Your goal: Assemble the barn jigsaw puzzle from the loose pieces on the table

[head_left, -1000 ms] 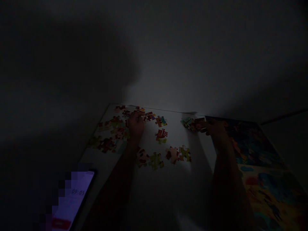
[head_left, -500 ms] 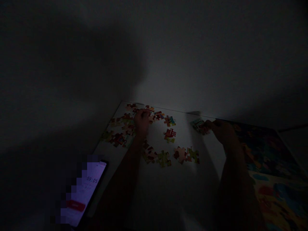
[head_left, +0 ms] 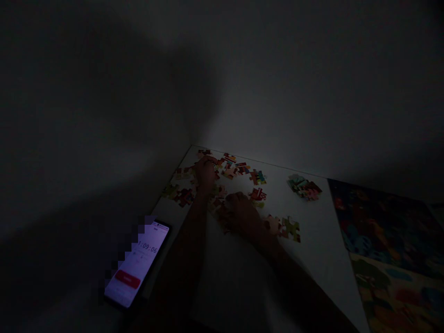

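Note:
Loose jigsaw pieces [head_left: 292, 228] lie in a rough ring on a white table. My left hand [head_left: 206, 172] is over the ring's far left part, fingers curled down among pieces; the dimness hides what they hold, if anything. Lower and to its right, my right hand [head_left: 241, 210] reaches over the near pieces with its fingers bent and drawn together. Its grip is hidden too, and it covers part of the ring. A red barn piece [head_left: 258, 194] lies just right of that hand. Apart from both hands, a heap of puzzle pieces [head_left: 304, 187] rests at the far right.
A lit phone [head_left: 137, 266] showing a running timer is at the left, partly blurred out by blocks. Dark and bright picture sheets [head_left: 378, 226] cover the table's right side. The white tabletop [head_left: 239, 273] meets a wall [head_left: 263, 92] at the back. The room is very dim.
My right hand has left the heap at the right and moved left to the near pieces of the ring. My left hand stays among the far left pieces. The view has shifted slightly.

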Motion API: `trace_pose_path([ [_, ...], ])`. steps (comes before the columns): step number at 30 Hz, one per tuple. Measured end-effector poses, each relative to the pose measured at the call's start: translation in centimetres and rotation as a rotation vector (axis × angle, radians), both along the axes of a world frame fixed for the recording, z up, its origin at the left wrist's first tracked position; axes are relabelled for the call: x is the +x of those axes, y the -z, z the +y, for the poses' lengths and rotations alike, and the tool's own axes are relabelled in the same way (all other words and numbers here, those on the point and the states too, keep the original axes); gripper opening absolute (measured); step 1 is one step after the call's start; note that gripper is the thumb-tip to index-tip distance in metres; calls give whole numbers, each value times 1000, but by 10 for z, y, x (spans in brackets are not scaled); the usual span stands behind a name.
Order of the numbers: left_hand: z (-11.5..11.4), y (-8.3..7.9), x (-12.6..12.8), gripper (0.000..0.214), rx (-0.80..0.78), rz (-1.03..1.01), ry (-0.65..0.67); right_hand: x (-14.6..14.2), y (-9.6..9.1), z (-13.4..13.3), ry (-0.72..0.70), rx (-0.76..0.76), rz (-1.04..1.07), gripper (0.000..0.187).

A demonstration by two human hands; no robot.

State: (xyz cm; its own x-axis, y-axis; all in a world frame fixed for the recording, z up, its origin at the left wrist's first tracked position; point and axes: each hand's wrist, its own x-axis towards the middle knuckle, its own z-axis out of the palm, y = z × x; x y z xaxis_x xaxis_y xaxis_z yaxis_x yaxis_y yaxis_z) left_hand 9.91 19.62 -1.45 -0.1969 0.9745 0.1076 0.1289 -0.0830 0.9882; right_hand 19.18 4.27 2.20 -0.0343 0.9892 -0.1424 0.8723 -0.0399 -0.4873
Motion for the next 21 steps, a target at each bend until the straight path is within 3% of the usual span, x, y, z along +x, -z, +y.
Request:
trace_pose_path([
  [4,0,0,2,19,16,-15,-27,-17,8,-3,14,18,-62,50],
  [6,1,1,3,19,16,-25,-44,-20,10,-3,17,-4,-75,49],
  [9,2,2,4,20,1,-28,-35,-15,11,-3,13,-29,-59,44],
  [15,0,5,6,21,-13,-41,-18,3,12,0,36,-67,38,55],
  [21,-1,2,6,21,11,-24,-18,24,6,10,68,-45,251,13],
])
